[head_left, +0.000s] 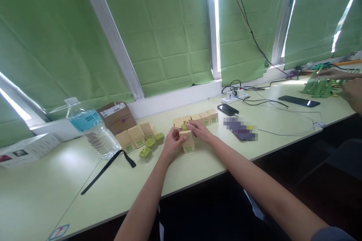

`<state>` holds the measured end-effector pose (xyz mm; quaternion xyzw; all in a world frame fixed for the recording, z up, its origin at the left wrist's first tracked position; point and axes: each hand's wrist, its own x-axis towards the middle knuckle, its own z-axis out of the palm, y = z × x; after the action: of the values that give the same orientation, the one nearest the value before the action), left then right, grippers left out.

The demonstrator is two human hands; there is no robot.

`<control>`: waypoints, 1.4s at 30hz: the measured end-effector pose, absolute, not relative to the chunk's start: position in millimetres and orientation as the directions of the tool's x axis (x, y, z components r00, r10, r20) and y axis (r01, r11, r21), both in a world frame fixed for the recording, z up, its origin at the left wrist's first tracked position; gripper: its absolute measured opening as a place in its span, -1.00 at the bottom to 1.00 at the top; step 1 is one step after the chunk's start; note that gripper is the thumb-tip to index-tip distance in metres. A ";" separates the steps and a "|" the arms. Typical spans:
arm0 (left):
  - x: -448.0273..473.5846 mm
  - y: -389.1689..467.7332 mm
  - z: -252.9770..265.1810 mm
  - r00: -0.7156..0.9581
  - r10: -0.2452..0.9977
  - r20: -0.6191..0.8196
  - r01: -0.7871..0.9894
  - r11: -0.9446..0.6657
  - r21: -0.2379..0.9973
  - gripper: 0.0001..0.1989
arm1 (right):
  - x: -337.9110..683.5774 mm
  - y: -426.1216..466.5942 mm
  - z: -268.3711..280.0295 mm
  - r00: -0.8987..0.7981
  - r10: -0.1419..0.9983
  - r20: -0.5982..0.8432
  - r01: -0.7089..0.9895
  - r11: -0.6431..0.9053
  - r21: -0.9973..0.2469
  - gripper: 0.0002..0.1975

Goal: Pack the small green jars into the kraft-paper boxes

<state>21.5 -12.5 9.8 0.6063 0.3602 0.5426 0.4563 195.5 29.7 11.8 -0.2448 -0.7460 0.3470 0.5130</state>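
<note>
A small tan cardboard box (pixel 189 146) stands upright near the table's front edge, and my left hand (pixel 173 146) is closed around its left side. Just above the box's top, my right hand (pixel 200 131) pinches a small green-lidded container (pixel 184 126), mostly hidden by the fingers. Behind the hands is a row of similar tan boxes (pixel 212 116). To the left, three small clear containers with green lids (pixel 146 153) sit on the table, in front of three more tan boxes (pixel 136 136).
A large water bottle (pixel 98 133), a brown carton (pixel 117 118) and a black strap (pixel 103 171) are on the left. Phones (pixel 227 110), a power strip (pixel 235 98) and cables lie to the right. At far right another person's hands (pixel 352 92) are near green plastic pieces (pixel 318 86).
</note>
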 end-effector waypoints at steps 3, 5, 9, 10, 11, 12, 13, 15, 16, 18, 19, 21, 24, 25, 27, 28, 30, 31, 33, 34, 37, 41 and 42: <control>21.9 -13.6 10.4 0.147 0.934 0.327 -0.065 -0.320 0.945 -0.46 | 193.7 29.5 12.5 -0.304 0.727 0.615 -0.024 0.640 -0.768 -0.58; 22.2 -14.2 10.9 0.149 0.933 0.329 -0.074 -0.321 0.944 -0.46 | 192.5 29.8 12.5 -0.273 0.725 0.632 -0.038 0.648 -0.760 -0.60; 22.6 -14.8 11.7 0.161 0.931 0.328 -0.072 -0.320 0.945 -0.46 | 191.1 28.7 13.2 -0.220 0.730 0.647 -0.025 0.658 -0.752 -0.61; 22.6 -14.9 11.8 0.160 0.931 0.327 -0.068 -0.320 0.945 -0.46 | 190.9 28.0 13.9 -0.208 0.731 0.650 -0.020 0.661 -0.750 -0.60; 22.6 -15.0 11.7 0.157 0.932 0.327 -0.065 -0.321 0.945 -0.46 | 190.8 27.2 14.7 -0.202 0.731 0.651 -0.017 0.662 -0.749 -0.60; 22.6 -15.0 11.6 0.156 0.932 0.328 -0.065 -0.322 0.945 -0.46 | 190.7 26.3 15.7 -0.200 0.731 0.652 -0.016 0.663 -0.748 -0.60; 22.4 -15.0 11.5 0.155 0.931 0.330 -0.068 -0.323 0.944 -0.46 | 190.6 25.5 16.6 -0.200 0.731 0.652 -0.016 0.663 -0.748 -0.59; 22.1 -14.9 10.9 0.163 0.930 0.330 -0.078 -0.321 0.944 -0.46 | 190.4 24.5 18.0 -0.202 0.733 0.650 -0.017 0.661 -0.750 -0.57; 21.9 -14.7 10.5 0.168 0.929 0.329 -0.085 -0.319 0.944 -0.46 | 190.2 24.3 18.3 -0.202 0.734 0.648 -0.018 0.659 -0.752 -0.57; 21.4 -14.2 9.6 0.179 0.927 0.331 -0.098 -0.318 0.943 -0.47 | 190.0 24.5 18.0 -0.202 0.736 0.646 -0.020 0.657 -0.754 -0.57; 21.1 -13.7 9.0 0.183 0.925 0.333 -0.104 -0.318 0.942 -0.47 | 189.8 24.8 17.5 -0.205 0.735 0.646 -0.021 0.657 -0.754 -0.58; 20.4 -12.7 7.6 0.189 0.923 0.336 -0.116 -0.318 0.941 -0.48 | 189.6 25.4 15.9 -0.215 0.730 0.649 -0.023 0.661 -0.750 -0.59; 19.1 -11.1 5.7 0.201 0.921 0.334 -0.121 -0.315 0.941 -0.48 | 189.6 26.0 13.6 -0.238 0.726 0.645 -0.022 0.660 -0.751 -0.61; 18.8 -10.9 5.3 0.202 0.921 0.332 -0.120 -0.313 0.942 -0.47 | 189.6 26.1 13.0 -0.246 0.728 0.640 -0.019 0.656 -0.754 -0.61; 18.7 -11.1 5.5 0.200 0.924 0.325 -0.115 -0.307 0.945 -0.46 | 189.5 26.2 12.1 -0.261 0.735 0.626 -0.008 0.646 -0.763 -0.60; 18.9 -11.5 6.0 0.197 0.927 0.320 -0.114 -0.303 0.946 -0.46 | 189.3 26.3 11.8 -0.264 0.740 0.618 -0.005 0.640 -0.768 -0.59; 19.7 -12.9 7.5 0.192 0.931 0.310 -0.110 -0.294 0.950 -0.45 | 189.1 26.6 11.6 -0.261 0.752 0.605 -0.010 0.625 -0.781 -0.58; 20.2 -13.7 8.4 0.190 0.933 0.305 -0.107 -0.289 0.951 -0.46 | 189.0 26.8 11.6 -0.257 0.756 0.602 -0.018 0.619 -0.785 -0.57; 20.9 -15.2 9.9 0.182 0.937 0.298 -0.093 -0.285 0.954 -0.46 | 189.0 27.0 12.0 -0.247 0.762 0.599 -0.036 0.611 -0.791 -0.56; 21.1 -15.7 10.4 0.175 0.939 0.296 -0.084 -0.286 0.955 -0.46 | 189.1 27.0 12.3 -0.242 0.764 0.599 -0.040 0.608 -0.793 -0.55; 21.2 -16.6 10.7 0.162 0.941 0.296 -0.060 -0.290 0.955 -0.46 | 189.7 26.6 13.5 -0.233 0.766 0.600 -0.028 0.611 -0.791 -0.54; 21.3 -16.9 10.4 0.166 0.940 0.297 -0.054 -0.292 0.955 -0.47 | 189.7 26.8 14.0 -0.229 0.757 0.611 -0.009 0.626 -0.780 -0.55; 21.3 -16.8 10.3 0.165 0.940 0.300 -0.060 -0.294 0.954 -0.47 | 189.5 27.2 13.7 -0.229 0.756 0.613 -0.009 0.628 -0.778 -0.55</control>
<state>21.3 -16.8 10.3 0.6023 0.3650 0.5330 0.4689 189.5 27.2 13.7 -0.2647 -0.7060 0.3406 0.5616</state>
